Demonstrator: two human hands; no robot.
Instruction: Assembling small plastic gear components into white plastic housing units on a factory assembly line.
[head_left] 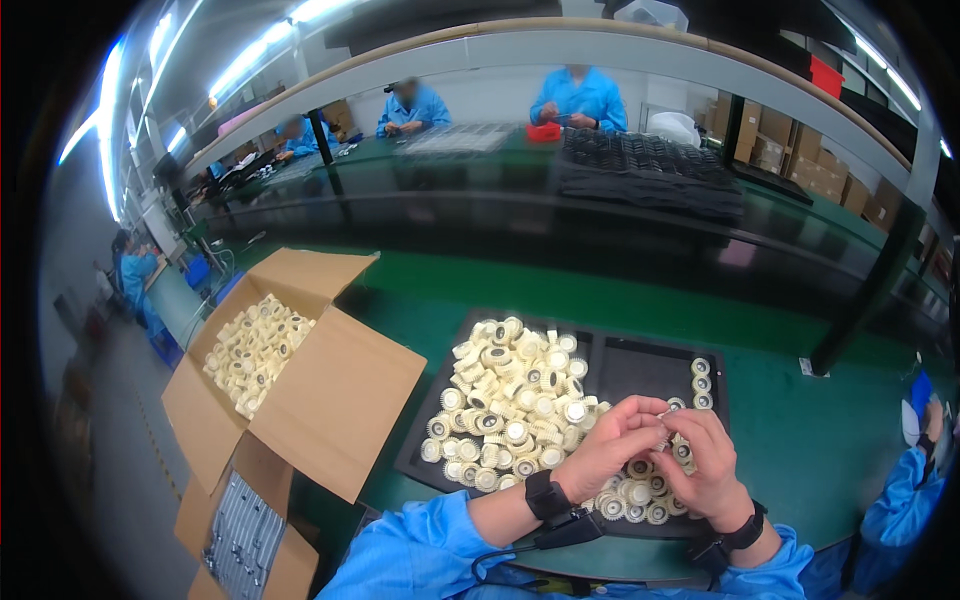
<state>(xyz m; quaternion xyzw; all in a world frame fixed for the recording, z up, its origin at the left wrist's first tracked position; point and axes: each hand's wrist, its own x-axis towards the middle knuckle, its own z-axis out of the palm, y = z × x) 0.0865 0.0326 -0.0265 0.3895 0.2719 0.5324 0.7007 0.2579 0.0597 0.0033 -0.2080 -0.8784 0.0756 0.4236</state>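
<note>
My left hand (620,440) and my right hand (708,468) meet over the right part of a black divided tray (640,368). Fingers of both are closed and pinched together at one spot; what lies between them is too small and covered to make out. A heap of cream-coloured toothed gears (510,400), some with dark or metal centres, fills the tray's left part, beside my left wrist. More gears (635,495) lie below and between my hands, partly hidden by them. A short row of gears (702,384) lines the tray's right edge, beyond my right hand.
An open cardboard box (335,390) full of similar gears stands to the left. Below it, another carton holds small metal parts (243,535). The green table (780,430) carries a shelf post (870,290) at right. Co-workers in blue sit across the bench and at far right.
</note>
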